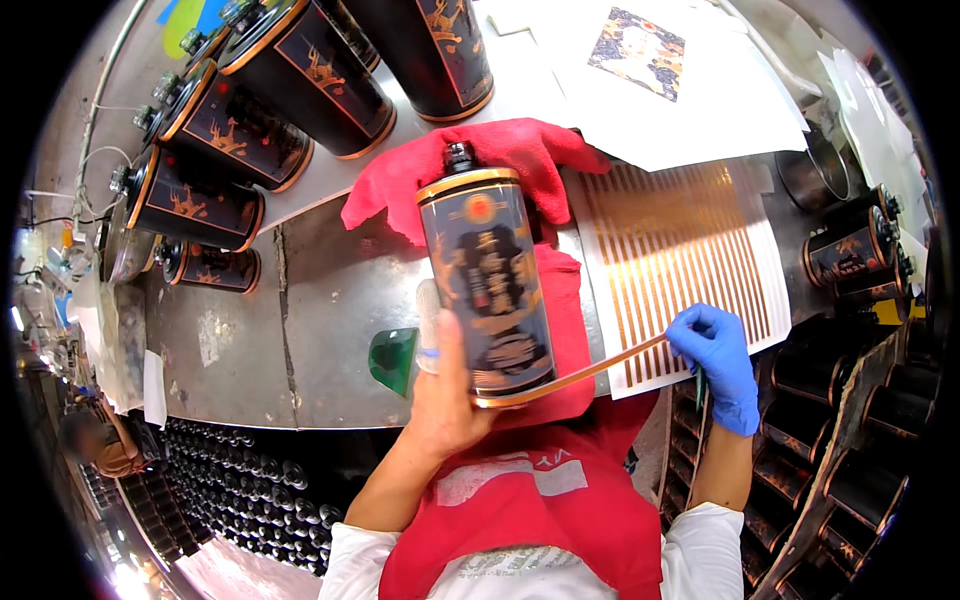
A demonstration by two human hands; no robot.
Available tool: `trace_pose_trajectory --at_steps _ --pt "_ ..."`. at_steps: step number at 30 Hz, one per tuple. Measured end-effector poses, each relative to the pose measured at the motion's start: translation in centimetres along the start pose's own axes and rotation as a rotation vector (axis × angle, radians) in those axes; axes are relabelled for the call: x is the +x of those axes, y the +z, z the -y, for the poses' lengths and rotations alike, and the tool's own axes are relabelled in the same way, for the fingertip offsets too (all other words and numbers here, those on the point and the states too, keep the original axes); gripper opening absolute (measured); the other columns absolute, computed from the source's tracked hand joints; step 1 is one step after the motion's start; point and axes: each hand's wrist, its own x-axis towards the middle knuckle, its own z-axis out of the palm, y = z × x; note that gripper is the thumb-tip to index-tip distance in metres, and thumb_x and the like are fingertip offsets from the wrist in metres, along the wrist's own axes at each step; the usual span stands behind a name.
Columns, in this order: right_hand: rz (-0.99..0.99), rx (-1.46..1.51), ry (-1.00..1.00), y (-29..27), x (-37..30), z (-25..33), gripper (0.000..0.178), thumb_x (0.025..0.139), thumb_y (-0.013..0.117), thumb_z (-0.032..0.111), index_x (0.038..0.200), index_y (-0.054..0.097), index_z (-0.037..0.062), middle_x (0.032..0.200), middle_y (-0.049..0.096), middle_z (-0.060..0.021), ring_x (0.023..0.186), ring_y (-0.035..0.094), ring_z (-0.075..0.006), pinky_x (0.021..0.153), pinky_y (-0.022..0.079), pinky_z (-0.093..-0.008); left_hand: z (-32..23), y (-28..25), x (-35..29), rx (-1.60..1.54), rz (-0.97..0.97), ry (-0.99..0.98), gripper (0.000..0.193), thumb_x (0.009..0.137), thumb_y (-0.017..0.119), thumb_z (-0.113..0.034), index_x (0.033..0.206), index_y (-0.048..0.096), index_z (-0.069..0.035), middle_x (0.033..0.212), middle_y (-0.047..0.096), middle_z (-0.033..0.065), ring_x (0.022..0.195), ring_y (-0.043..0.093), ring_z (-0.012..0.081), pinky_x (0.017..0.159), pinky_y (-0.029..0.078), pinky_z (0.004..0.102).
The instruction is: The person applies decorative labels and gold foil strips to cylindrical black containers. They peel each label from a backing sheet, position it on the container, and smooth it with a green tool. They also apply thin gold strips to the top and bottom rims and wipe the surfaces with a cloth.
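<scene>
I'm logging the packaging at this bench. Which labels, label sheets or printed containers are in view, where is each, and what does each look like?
Held bottle: centre, in left hand; black cylinder, gold-orange print.
Copper strip: from bottle base to gloved right hand.
Strip sheet: right of centre; white, copper stripes.
Bottle row: upper left; black, gold rims.
Printed sheet: top; white, dark picture.

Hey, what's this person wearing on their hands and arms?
The right hand wears a blue disposable glove. The left hand is bare apart from a white finger cot with a blue band on one finger. Both arms are bare up to short white sleeves.
</scene>
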Motion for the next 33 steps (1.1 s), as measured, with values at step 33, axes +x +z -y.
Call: trace_pose_trajectory --at_steps 33 --pt "0.299 0.064 -0.055 8.9 -2.8 3.3 0.01 0.079 0.068 0.008 0.082 0.065 -0.0003 0.071 0.059 0.0018 0.063 0.052 -0.0018 0.057 0.044 -0.0172 -3.1 -1.4 2.9 0.152 0.0 0.122 0.116 0.06 0.085 -0.029 0.143 0.01 0.001 0.135 0.031 0.0361 0.123 0.037 0.0491 0.099 0.034 0.0466"
